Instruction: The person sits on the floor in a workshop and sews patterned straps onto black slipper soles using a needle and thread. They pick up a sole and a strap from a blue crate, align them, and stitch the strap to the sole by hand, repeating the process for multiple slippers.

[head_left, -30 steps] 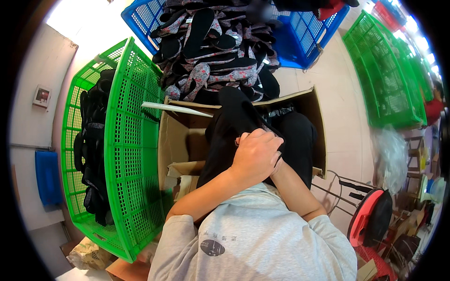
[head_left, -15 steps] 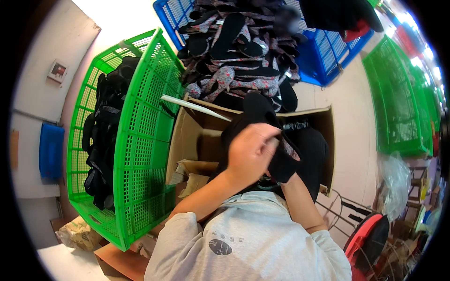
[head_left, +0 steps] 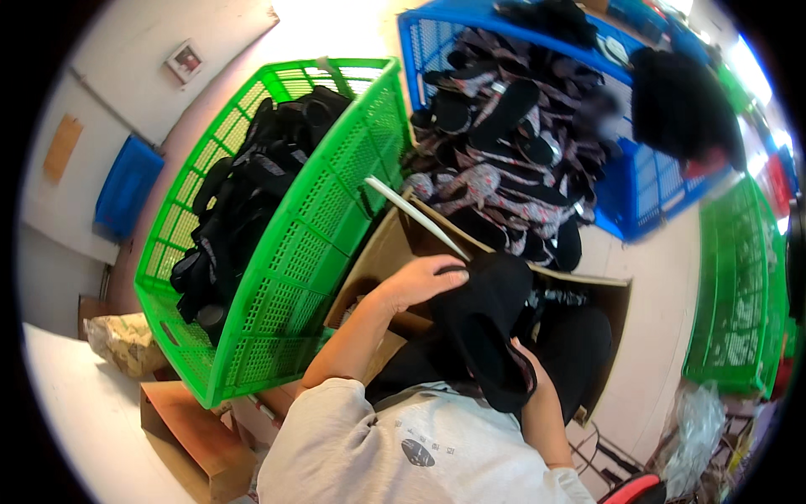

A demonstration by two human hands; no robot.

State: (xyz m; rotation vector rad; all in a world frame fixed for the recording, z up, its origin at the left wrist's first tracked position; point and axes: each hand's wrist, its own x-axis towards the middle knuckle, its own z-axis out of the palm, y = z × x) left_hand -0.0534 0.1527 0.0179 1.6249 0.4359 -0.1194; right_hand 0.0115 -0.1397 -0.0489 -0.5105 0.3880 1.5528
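A black cloth shoe (head_left: pixel 484 323), its opening facing up, is held over my lap between both hands. My left hand (head_left: pixel 420 283) pinches its edge near the toe from the left side. My right hand (head_left: pixel 537 370) grips the heel end from the right; most of its fingers are hidden behind the shoe. Beneath and beyond lies a cardboard box (head_left: pixel 378 267) with open flaps. A white flat strip (head_left: pixel 417 217) slants across its far left edge. Black trousers cover my legs around the box.
To the left, a tall green crate (head_left: pixel 294 260) holds black shoes (head_left: pixel 252 189). Ahead, a blue crate (head_left: pixel 663 197) is heaped with flowered and black shoe pieces (head_left: pixel 495 143). Dark cloth (head_left: pixel 684 105) hangs at its right. Another green crate (head_left: pixel 735 290) and clear plastic (head_left: pixel 697 428) are at right.
My view has turned to the right, so the crates appear shifted. The shoe has swung with its toe away from me; my left hand has moved from over it to its left edge.
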